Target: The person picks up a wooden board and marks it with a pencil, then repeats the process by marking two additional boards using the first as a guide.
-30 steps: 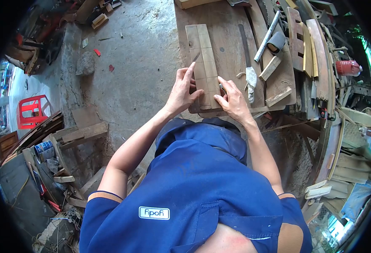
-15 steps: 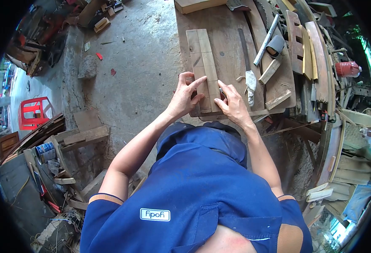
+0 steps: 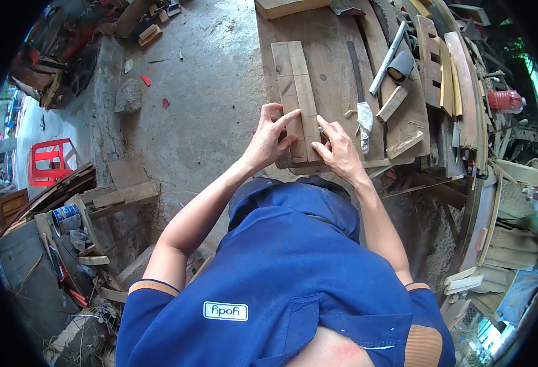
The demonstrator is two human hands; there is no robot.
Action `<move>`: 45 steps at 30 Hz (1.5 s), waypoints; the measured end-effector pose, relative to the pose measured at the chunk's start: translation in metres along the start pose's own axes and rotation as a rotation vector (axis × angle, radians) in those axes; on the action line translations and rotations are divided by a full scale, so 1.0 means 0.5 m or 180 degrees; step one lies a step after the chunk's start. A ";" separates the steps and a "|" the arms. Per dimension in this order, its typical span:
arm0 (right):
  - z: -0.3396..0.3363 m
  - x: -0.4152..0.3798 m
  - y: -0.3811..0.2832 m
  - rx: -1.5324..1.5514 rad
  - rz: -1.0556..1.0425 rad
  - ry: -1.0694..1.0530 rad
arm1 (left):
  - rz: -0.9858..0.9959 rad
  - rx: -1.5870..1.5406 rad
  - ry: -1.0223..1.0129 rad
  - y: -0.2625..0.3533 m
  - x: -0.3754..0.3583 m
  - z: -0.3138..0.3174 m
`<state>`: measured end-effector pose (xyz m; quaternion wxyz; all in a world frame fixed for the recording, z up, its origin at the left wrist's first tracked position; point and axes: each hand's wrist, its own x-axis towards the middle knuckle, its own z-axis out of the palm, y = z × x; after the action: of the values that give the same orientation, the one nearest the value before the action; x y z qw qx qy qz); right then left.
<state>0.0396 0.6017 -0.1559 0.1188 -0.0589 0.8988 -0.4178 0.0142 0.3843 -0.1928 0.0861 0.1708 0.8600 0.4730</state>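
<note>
- The paired strips (image 3: 294, 79) under my fingers are pale wood, matt and smooth-looking, with visible grain.
- My surface (image 3: 333, 92) is brown wood, dull and scuffed.
- The long bar (image 3: 354, 64) looks like dark, matt metal; its handle wrap (image 3: 365, 119) is white and crinkled.
- I wear a blue cloth shirt (image 3: 263, 257), matt and softly creased.
- The floor (image 3: 201, 79) looks like rough concrete.
- The red chair (image 3: 48, 164) is smooth plastic.

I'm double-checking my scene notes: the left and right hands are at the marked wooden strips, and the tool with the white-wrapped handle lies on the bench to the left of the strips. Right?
One slip: the tool lies to the right of the strips, as the head view shows. The rest stands.
</note>
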 end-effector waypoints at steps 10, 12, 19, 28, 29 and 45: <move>-0.002 -0.002 0.005 0.0098 0.0036 0.0006 | -0.0043 -0.0048 -0.0064 0.006 0.001 -0.004; -0.004 -0.003 0.007 0.0026 0.0006 -0.0014 | -0.0020 -0.0032 -0.0061 0.007 0.001 -0.005; -0.008 -0.001 0.013 0.0000 0.0020 -0.0114 | -0.0118 -0.0059 -0.0051 0.014 0.001 -0.006; -0.078 0.007 0.018 -0.0096 -0.0201 0.0308 | -0.0160 -0.0064 -0.0007 0.021 -0.001 -0.003; -0.091 0.012 0.031 -0.0187 -0.0141 0.0515 | -0.0195 -0.0035 -0.0012 0.024 -0.002 -0.003; -0.245 0.053 0.155 -0.1280 0.0215 0.1402 | -0.0424 0.0047 0.0326 0.044 0.000 0.013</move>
<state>-0.0187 0.7364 -0.1433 -0.0793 0.0407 0.9691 -0.2298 0.0209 0.4005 -0.1777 0.0721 0.0895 0.8762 0.4680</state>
